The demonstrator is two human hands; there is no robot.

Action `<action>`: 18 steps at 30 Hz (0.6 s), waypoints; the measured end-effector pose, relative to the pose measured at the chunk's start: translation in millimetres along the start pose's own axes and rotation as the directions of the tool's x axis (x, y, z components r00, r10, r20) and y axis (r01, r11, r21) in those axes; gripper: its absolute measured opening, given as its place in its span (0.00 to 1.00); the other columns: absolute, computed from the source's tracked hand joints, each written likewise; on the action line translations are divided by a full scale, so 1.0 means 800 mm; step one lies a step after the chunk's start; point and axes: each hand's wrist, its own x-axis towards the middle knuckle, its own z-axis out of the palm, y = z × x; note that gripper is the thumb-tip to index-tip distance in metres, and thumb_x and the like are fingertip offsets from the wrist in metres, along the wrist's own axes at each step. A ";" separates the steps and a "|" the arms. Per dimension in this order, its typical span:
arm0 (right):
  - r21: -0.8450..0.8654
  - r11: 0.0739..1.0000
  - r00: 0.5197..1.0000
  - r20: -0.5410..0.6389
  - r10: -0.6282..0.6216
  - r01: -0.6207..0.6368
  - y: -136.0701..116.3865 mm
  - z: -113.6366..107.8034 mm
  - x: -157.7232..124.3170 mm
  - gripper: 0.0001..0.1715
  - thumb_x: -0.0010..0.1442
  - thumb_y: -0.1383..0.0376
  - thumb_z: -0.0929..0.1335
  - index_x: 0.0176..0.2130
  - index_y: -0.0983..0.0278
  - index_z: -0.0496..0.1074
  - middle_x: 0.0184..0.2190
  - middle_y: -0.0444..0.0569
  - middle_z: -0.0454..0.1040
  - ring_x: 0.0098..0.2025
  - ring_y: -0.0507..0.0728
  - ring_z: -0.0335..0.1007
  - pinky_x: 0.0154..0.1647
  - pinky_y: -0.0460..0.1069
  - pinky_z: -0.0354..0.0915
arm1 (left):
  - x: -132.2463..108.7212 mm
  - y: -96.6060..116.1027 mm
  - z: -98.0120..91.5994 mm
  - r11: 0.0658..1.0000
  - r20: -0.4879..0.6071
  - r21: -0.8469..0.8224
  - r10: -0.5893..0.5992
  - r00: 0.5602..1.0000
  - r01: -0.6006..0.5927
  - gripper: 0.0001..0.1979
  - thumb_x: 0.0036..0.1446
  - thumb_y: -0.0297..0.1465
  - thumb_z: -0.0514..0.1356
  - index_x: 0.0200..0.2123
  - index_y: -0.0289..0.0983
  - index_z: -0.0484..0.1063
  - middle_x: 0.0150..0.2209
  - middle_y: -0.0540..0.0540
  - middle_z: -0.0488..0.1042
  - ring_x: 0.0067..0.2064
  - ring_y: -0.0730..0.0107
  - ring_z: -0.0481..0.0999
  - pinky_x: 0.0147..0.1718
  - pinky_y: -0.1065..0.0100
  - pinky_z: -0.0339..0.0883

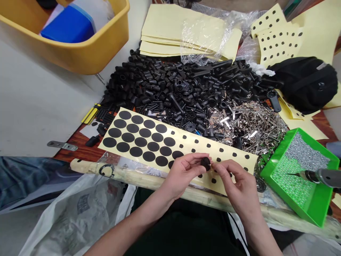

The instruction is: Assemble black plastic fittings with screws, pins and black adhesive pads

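Note:
A small black plastic part with a rounded face [205, 163] is held between the thumb and fingers of my left hand [178, 175]. My right hand [238, 183] is closed in a pinch just right of the part, its fingertips close to it; whatever they grip is too small to make out. Beneath both hands lies a pale yellow sticker sheet [226, 152], with large black discs on its left half and small black dots on its right. Behind it spreads a heap of black plastic parts [160, 81]. Thin shiny metal pieces [255, 122] are piled to its right.
On the right, a green tray [306, 209] holds small screws [306, 151], with a power driver [325, 177] reaching over it. A yellow tub [106, 46] stands at the upper left. Yellow sheets [170, 25] and a black cap [301, 85] lie at the back.

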 end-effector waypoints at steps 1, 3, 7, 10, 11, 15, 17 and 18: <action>-0.002 0.998 0.998 -0.021 -0.063 0.063 0.002 -0.001 0.000 0.07 0.60 0.65 0.67 0.32 0.62 0.76 0.28 0.47 0.76 0.31 0.54 0.72 0.29 0.48 0.68 | 0.000 -0.001 0.000 1.000 -0.003 -0.007 0.002 1.000 -0.002 0.15 0.49 0.24 0.66 0.42 0.37 0.78 0.43 0.42 0.79 0.47 0.61 0.75 0.44 0.65 0.67; -0.022 0.983 0.981 -0.051 -0.185 0.184 0.006 0.000 -0.001 0.09 0.59 0.69 0.67 0.41 0.60 0.75 0.34 0.49 0.77 0.36 0.55 0.73 0.35 0.49 0.70 | 0.000 -0.001 -0.001 1.000 -0.001 -0.013 0.003 1.000 -0.003 0.15 0.48 0.24 0.66 0.42 0.37 0.78 0.42 0.43 0.79 0.46 0.63 0.75 0.45 0.66 0.67; -0.086 0.937 0.937 -0.056 -0.344 0.339 0.008 0.006 0.000 0.13 0.59 0.73 0.67 0.42 0.59 0.75 0.35 0.49 0.78 0.37 0.56 0.75 0.37 0.52 0.72 | 0.000 -0.001 -0.001 1.000 0.001 0.001 -0.008 1.000 0.008 0.16 0.49 0.24 0.66 0.43 0.37 0.78 0.41 0.43 0.79 0.45 0.64 0.75 0.44 0.66 0.67; -0.110 0.926 0.926 -0.078 -0.370 0.361 0.006 0.009 0.002 0.10 0.58 0.73 0.67 0.38 0.59 0.76 0.32 0.48 0.78 0.35 0.56 0.75 0.35 0.51 0.72 | 0.000 -0.001 -0.001 1.000 0.000 0.000 -0.006 1.000 0.006 0.16 0.48 0.25 0.66 0.43 0.37 0.78 0.42 0.43 0.79 0.45 0.64 0.75 0.44 0.65 0.67; -0.115 0.927 0.926 -0.085 -0.367 0.357 0.006 0.010 0.002 0.09 0.58 0.73 0.68 0.36 0.60 0.76 0.31 0.48 0.78 0.34 0.55 0.75 0.34 0.51 0.72 | 0.001 -0.001 -0.001 1.000 0.000 -0.003 -0.006 1.000 0.006 0.16 0.48 0.25 0.66 0.43 0.37 0.78 0.42 0.43 0.79 0.45 0.64 0.75 0.45 0.65 0.66; -0.135 0.941 0.940 -0.099 -0.325 0.311 0.005 0.011 -0.001 0.07 0.59 0.71 0.67 0.34 0.60 0.74 0.29 0.48 0.77 0.31 0.55 0.73 0.31 0.50 0.70 | 0.000 0.000 -0.001 1.000 -0.011 -0.030 -0.006 1.000 0.005 0.15 0.47 0.24 0.67 0.40 0.37 0.78 0.40 0.44 0.79 0.45 0.65 0.75 0.47 0.65 0.66; -0.141 0.955 0.957 -0.089 -0.276 0.262 0.004 0.013 -0.004 0.06 0.59 0.70 0.67 0.33 0.61 0.74 0.28 0.47 0.76 0.30 0.54 0.71 0.30 0.49 0.68 | 0.000 0.000 0.000 0.999 -0.016 -0.034 -0.009 1.000 0.008 0.14 0.46 0.23 0.67 0.39 0.37 0.79 0.40 0.45 0.79 0.44 0.66 0.75 0.46 0.66 0.67; -0.141 0.963 0.966 -0.086 -0.244 0.231 0.003 0.015 -0.005 0.05 0.59 0.69 0.67 0.32 0.62 0.73 0.26 0.47 0.75 0.28 0.53 0.70 0.28 0.48 0.67 | -0.001 0.001 0.000 0.999 -0.019 -0.032 -0.010 1.000 0.009 0.15 0.45 0.22 0.67 0.39 0.37 0.79 0.40 0.45 0.79 0.44 0.66 0.76 0.46 0.66 0.67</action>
